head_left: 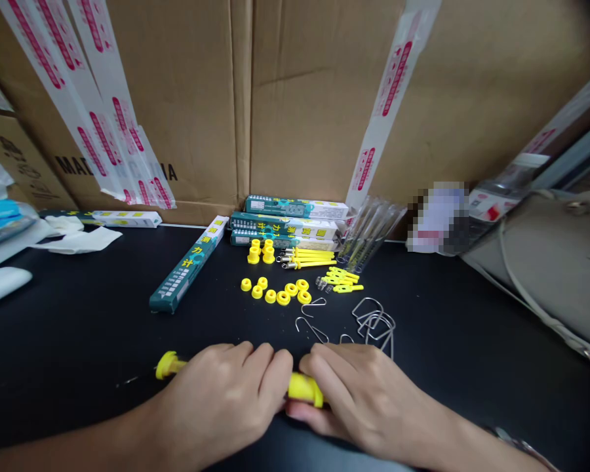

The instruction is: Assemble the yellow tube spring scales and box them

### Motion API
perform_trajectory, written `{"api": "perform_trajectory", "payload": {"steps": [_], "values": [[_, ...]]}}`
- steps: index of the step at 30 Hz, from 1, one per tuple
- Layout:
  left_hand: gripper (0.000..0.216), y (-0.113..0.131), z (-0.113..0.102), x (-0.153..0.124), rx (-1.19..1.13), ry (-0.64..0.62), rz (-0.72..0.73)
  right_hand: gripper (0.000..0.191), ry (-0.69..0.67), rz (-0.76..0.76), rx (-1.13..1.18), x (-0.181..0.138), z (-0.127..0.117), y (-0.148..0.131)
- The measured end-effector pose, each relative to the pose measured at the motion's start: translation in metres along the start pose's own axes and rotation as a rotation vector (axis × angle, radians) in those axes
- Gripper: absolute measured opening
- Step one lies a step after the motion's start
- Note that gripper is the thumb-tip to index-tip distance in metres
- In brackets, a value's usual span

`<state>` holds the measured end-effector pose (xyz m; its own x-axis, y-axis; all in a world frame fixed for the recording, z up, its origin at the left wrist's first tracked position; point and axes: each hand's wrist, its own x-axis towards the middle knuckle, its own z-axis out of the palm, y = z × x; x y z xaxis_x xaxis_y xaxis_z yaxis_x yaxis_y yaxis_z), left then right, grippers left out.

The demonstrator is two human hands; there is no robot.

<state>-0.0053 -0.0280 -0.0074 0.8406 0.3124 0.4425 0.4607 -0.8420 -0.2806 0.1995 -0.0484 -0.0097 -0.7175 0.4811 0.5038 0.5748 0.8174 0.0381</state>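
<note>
My left hand is closed round the tube of a spring scale, whose yellow cap and thin metal hook stick out on the left. My right hand grips the yellow end piece at the other end, fingers wrapped over it. Most of the tube is hidden by my hands. Just beyond them lie small bent wire hooks and larger metal wire loops. Farther back are yellow ring caps, taller yellow caps and yellow rods with springs.
Clear tubes lean by the cardboard wall. Printed boxes are stacked behind the parts, and another box lies slanted. A white computer mouse and tissues are at left. A grey bag stands at right.
</note>
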Motion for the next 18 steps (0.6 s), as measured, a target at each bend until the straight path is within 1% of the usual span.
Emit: {"api": "perform_trajectory", "payload": {"steps": [13, 15, 18], "values": [[0.024, -0.0002, 0.0011, 0.0000, -0.004, 0.005, 0.013, 0.051, -0.004, -0.037, -0.005, -0.0019, -0.0001, 0.0008], [0.025, 0.0002, 0.0007, 0.0001, -0.009, 0.022, 0.004, 0.051, 0.000, -0.038, -0.009, -0.0005, -0.0002, 0.0023], [0.022, 0.0003, -0.0008, -0.0004, 0.028, 0.083, -0.014, 0.051, 0.006, -0.048, -0.021, 0.0009, -0.0029, 0.0067]]}}
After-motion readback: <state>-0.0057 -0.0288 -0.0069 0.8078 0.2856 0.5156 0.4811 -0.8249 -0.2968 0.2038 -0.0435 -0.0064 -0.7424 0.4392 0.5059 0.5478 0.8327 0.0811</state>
